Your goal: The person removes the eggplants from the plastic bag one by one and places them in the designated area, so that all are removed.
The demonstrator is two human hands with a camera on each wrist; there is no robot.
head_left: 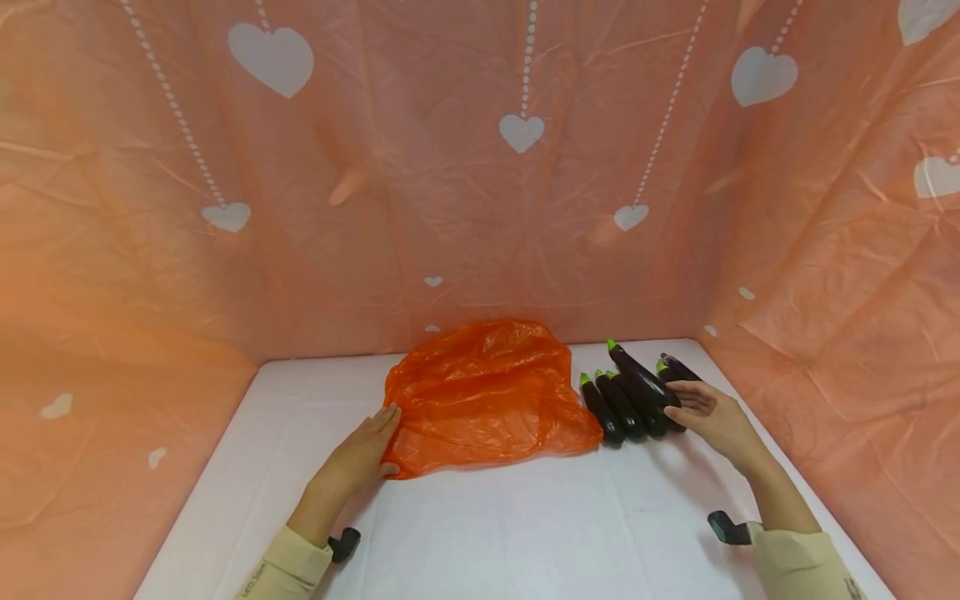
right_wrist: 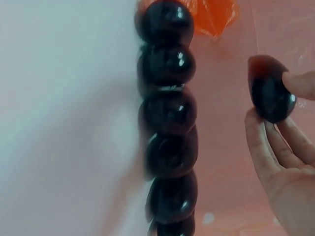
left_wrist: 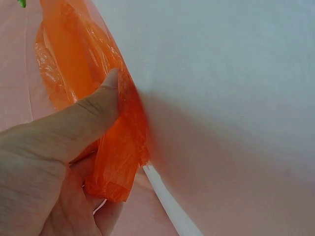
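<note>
An orange plastic bag (head_left: 487, 400) lies spread out in the middle of the table. At its left edge, my left hand (head_left: 358, 450) holds the film, with the thumb on one side and the fingers on the other, as the left wrist view shows. My right hand (head_left: 716, 417) grips the bottom end of one dark eggplant (head_left: 643, 377), its green stem pointing up and left. In the right wrist view, this eggplant (right_wrist: 269, 91) hangs apart from a row of several eggplants (right_wrist: 170, 115). The row lies side by side, right of the bag.
A white cloth (head_left: 510, 533) covers the table. Pinkish-orange curtains with white hearts (head_left: 465, 208) stand behind and at both sides. The leftmost eggplant (head_left: 602, 410) lies against the bag's right edge. Part of the row is hidden behind the right hand.
</note>
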